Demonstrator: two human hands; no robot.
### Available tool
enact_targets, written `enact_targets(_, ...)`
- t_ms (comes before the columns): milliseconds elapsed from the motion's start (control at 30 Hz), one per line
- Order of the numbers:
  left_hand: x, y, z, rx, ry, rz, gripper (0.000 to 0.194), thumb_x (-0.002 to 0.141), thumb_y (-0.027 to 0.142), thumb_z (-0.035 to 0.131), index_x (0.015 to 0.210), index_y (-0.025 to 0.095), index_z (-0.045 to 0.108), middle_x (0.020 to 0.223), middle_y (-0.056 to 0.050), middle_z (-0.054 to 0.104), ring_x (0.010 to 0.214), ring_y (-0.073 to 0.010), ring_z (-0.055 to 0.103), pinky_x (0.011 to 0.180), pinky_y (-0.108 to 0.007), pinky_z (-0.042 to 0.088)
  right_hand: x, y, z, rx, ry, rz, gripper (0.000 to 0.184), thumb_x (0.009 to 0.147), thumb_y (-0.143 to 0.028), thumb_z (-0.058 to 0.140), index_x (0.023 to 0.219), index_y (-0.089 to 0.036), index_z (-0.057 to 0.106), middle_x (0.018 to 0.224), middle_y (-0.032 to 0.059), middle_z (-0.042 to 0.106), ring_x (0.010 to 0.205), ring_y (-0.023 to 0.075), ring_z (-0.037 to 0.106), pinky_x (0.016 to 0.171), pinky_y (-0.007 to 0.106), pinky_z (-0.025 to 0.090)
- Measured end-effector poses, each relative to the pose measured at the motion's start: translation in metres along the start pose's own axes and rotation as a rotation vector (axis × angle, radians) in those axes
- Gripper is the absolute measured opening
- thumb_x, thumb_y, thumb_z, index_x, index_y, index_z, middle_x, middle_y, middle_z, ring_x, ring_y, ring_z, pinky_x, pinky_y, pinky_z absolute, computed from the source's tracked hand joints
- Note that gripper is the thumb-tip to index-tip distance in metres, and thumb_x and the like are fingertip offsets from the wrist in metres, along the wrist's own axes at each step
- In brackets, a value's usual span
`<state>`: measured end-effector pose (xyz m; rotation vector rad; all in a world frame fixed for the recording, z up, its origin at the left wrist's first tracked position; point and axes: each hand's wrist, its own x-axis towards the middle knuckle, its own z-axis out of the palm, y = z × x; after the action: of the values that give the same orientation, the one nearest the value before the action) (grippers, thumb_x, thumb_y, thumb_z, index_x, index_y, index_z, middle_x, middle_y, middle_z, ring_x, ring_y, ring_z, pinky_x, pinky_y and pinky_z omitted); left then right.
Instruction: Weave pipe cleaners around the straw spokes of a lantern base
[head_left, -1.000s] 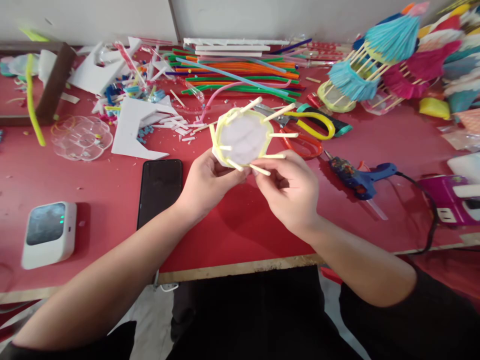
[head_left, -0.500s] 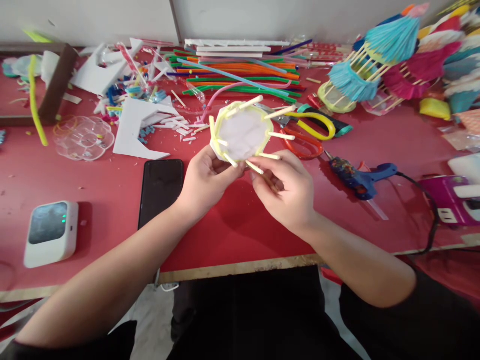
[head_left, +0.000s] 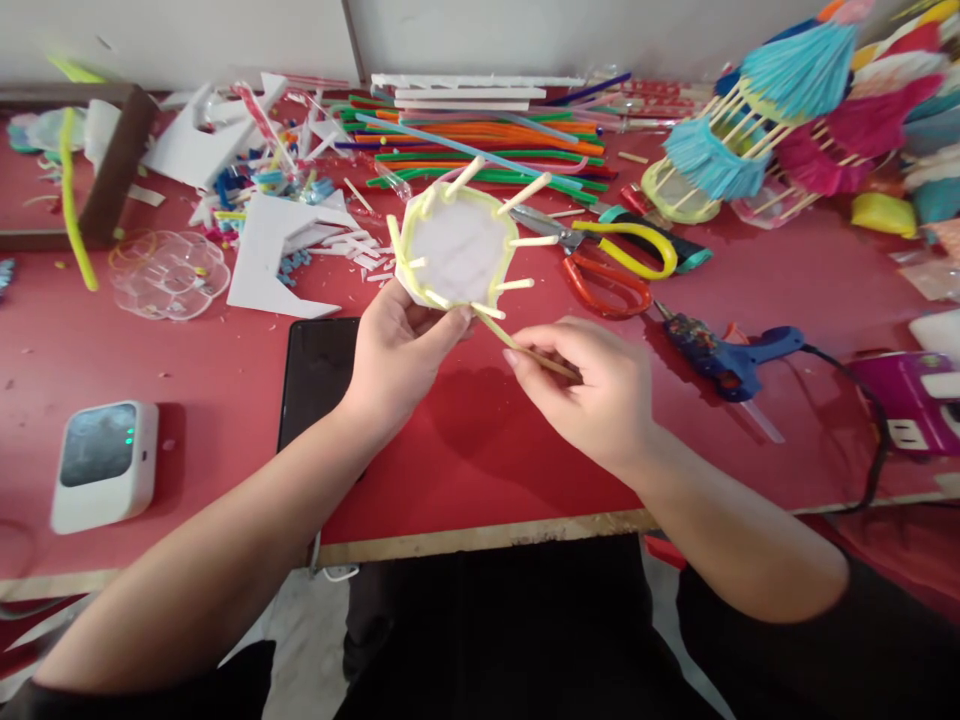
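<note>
My left hand [head_left: 394, 360] grips the lower left edge of a white foam disc [head_left: 459, 245] with its thumb in front. Short pale sticks [head_left: 526, 192] stand up around the disc's rim, and a yellow pipe cleaner [head_left: 496, 328] winds along that rim between them. The pipe cleaner's loose end runs down to the right. My right hand [head_left: 592, 395] pinches that end between thumb and fingers, a short way from the disc. Both hands are above the red table.
Scissors [head_left: 622, 250] and a blue glue gun [head_left: 724, 350] lie to the right. A black phone [head_left: 319, 385] is beside my left wrist. Coloured pipe cleaners [head_left: 487, 135] are spread behind the disc. Stick-and-yarn models [head_left: 716, 160] stand at the back right. A white device [head_left: 105, 465] sits left.
The disc has moved a little left and up with my left hand. My right hand has drawn away to the right, and a longer stretch of pipe cleaner shows between the hands.
</note>
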<state>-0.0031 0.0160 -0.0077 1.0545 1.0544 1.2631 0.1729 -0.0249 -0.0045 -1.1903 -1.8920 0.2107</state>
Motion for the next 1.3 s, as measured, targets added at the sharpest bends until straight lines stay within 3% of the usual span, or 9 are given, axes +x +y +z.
enact_targets(167, 0.000, -0.001, -0.001, 0.024, 0.025, 0.047, 0.026, 0.073, 0.016, 0.079, 0.095, 0.022, 0.066, 0.092, -0.002, 0.076, 0.089, -0.0179, 0.075, 0.079, -0.031, 0.065, 0.000, 0.002, -0.002, -0.054, 0.047, 0.039, 0.007, 0.089, -0.019, 0.066, 0.083, -0.024, 0.066, 0.067, -0.0008, 0.069, 0.054, 0.0115, 0.059, 0.053, 0.024, 0.051)
enact_targets(300, 0.004, -0.004, -0.004, 0.007, 0.074, 0.067, 0.030, 0.074, 0.022, 0.082, 0.097, 0.024, 0.062, 0.096, -0.002, 0.076, 0.092, -0.0188, 0.075, 0.080, -0.033, 0.064, 0.002, 0.003, -0.007, 0.012, -0.047, 0.168, 0.004, 0.086, -0.022, 0.070, 0.082, -0.023, 0.068, 0.071, 0.0003, 0.072, 0.056, 0.0120, 0.062, 0.054, 0.024, 0.052)
enact_targets(500, 0.003, -0.004, -0.005, 0.082, 0.009, 0.142, 0.034, 0.075, 0.029, 0.083, 0.100, 0.023, 0.062, 0.097, -0.003, 0.073, 0.092, -0.0187, 0.072, 0.081, -0.032, 0.063, 0.007, -0.002, -0.015, 0.587, -0.188, 0.521, 0.010, 0.085, -0.027, 0.071, 0.080, -0.019, 0.069, 0.058, -0.0045, 0.063, 0.043, 0.0069, 0.052, 0.039, 0.020, 0.042)
enact_targets(667, 0.001, -0.003, -0.005, 0.213, 0.003, 0.276, 0.029, 0.076, 0.027, 0.081, 0.096, 0.022, 0.060, 0.096, -0.004, 0.072, 0.093, -0.0206, 0.072, 0.082, -0.032, 0.061, 0.002, 0.000, -0.013, 0.840, -0.066, 0.569, 0.011, 0.084, -0.031, 0.077, 0.088, -0.021, 0.074, 0.060, -0.0053, 0.065, 0.038, 0.0053, 0.048, 0.032, 0.019, 0.036)
enact_targets(767, -0.001, -0.004, -0.005, 0.264, -0.004, 0.305, 0.032, 0.074, 0.025, 0.081, 0.098, 0.022, 0.060, 0.095, -0.003, 0.072, 0.089, -0.0197, 0.073, 0.082, -0.030, 0.061, -0.002, -0.003, -0.012, 0.761, -0.018, 0.533, 0.011, 0.084, -0.032, 0.078, 0.092, -0.025, 0.077, 0.061, -0.0048, 0.067, 0.041, 0.0068, 0.051, 0.034, 0.020, 0.039)
enact_targets(867, -0.003, -0.006, -0.004, 0.294, -0.005, 0.269, 0.034, 0.074, 0.026, 0.082, 0.101, 0.022, 0.061, 0.095, -0.003, 0.073, 0.088, -0.0196, 0.074, 0.084, -0.030, 0.060, -0.005, -0.009, -0.013, 0.498, 0.071, 0.408, 0.009, 0.087, -0.028, 0.075, 0.095, -0.029, 0.078, 0.065, -0.0035, 0.070, 0.047, 0.0094, 0.056, 0.040, 0.024, 0.047)
enact_targets(1033, -0.007, -0.002, -0.002, 0.356, 0.032, 0.194, 0.028, 0.072, 0.026, 0.084, 0.093, 0.020, 0.065, 0.089, -0.003, 0.078, 0.084, -0.0207, 0.075, 0.081, -0.031, 0.061, -0.003, -0.014, -0.015, -0.069, 0.088, -0.108, 0.022, 0.091, -0.014, 0.067, 0.104, -0.029, 0.078, 0.059, -0.0036, 0.066, 0.048, 0.0098, 0.054, 0.051, 0.025, 0.050)
enact_targets(1133, -0.008, 0.002, -0.001, 0.369, 0.022, 0.136, 0.023, 0.073, 0.025, 0.083, 0.090, 0.019, 0.069, 0.086, -0.004, 0.079, 0.085, -0.0214, 0.076, 0.079, -0.030, 0.061, -0.003, -0.011, -0.013, -0.261, 0.069, -0.342, 0.025, 0.090, -0.009, 0.067, 0.108, -0.025, 0.076, 0.058, -0.0042, 0.065, 0.049, 0.0087, 0.054, 0.057, 0.022, 0.050)
enact_targets(1300, -0.006, 0.007, 0.002, 0.184, -0.019, -0.042, 0.025, 0.072, 0.027, 0.084, 0.093, 0.017, 0.073, 0.091, -0.006, 0.080, 0.087, -0.0207, 0.076, 0.080, -0.030, 0.062, -0.005, -0.004, -0.002, -0.311, 0.075, -0.356, 0.024, 0.094, -0.008, 0.062, 0.109, -0.019, 0.076, 0.060, -0.0043, 0.062, 0.052, 0.0076, 0.051, 0.057, 0.022, 0.044)
